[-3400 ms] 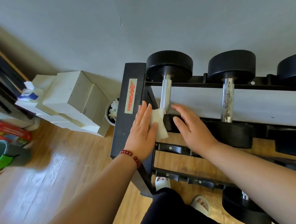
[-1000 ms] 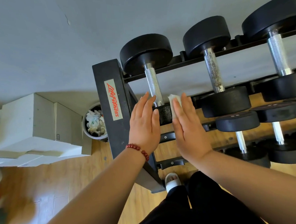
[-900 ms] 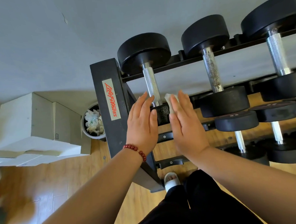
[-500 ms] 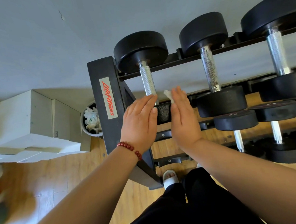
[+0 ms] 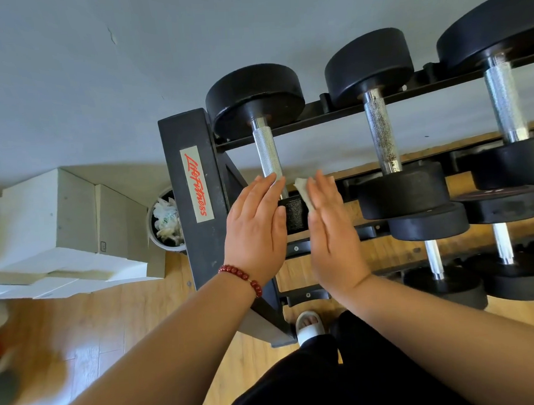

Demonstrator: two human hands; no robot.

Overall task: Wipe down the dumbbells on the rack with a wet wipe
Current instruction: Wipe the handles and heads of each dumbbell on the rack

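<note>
The leftmost dumbbell lies on the top tier of the black rack, with black round heads and a knurled steel handle. My two hands sandwich its near head. My left hand, with a red bead bracelet, lies flat with straight fingers against the head's left side. My right hand, also flat, presses the white wet wipe against the head's right side. Only a folded corner of the wipe shows by the fingertips.
Two more dumbbells lie to the right on the top tier, with smaller ones on the tiers below. White boxes and a small bin of rubbish stand left of the rack. My slippered foot is at the rack's base.
The wipe was under my left hand 3.4 s ago and is under my right hand now. Over the last second both hands stay flat beside the near head, shifting only slightly.
</note>
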